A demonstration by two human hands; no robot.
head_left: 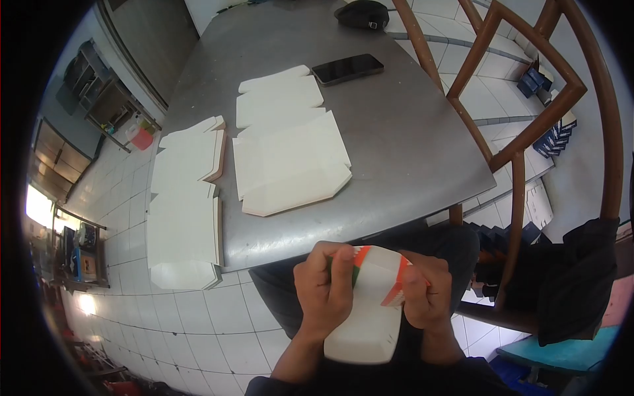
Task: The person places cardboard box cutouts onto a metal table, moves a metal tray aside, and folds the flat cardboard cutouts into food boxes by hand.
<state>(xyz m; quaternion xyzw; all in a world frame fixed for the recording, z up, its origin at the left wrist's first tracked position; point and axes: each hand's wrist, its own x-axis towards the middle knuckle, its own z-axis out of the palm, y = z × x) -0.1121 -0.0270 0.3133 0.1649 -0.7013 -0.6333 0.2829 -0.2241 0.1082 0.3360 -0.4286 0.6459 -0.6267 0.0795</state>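
A partly folded white carton (pixel 366 317) with orange and green printing is held above the lap. My left hand (pixel 323 284) grips its left side, the thumb lying over the printed edge. On the right side, my right hand (pixel 426 290) closes round the orange-edged wall with its thumb on top. The carton's long white flap hangs down between the wrists. Beyond the hands, two stacks of flat white carton blanks lie on the metal table, one at the left edge (pixel 181 198) and one nearer the middle (pixel 290 158).
A black phone (pixel 348 68) lies on the grey table (pixel 409 145), behind the middle stack. A black cap (pixel 362 14) sits at the far edge. Brown chair frames (pixel 518 224) stand on the right, one with dark cloth (pixel 574 284) over it.
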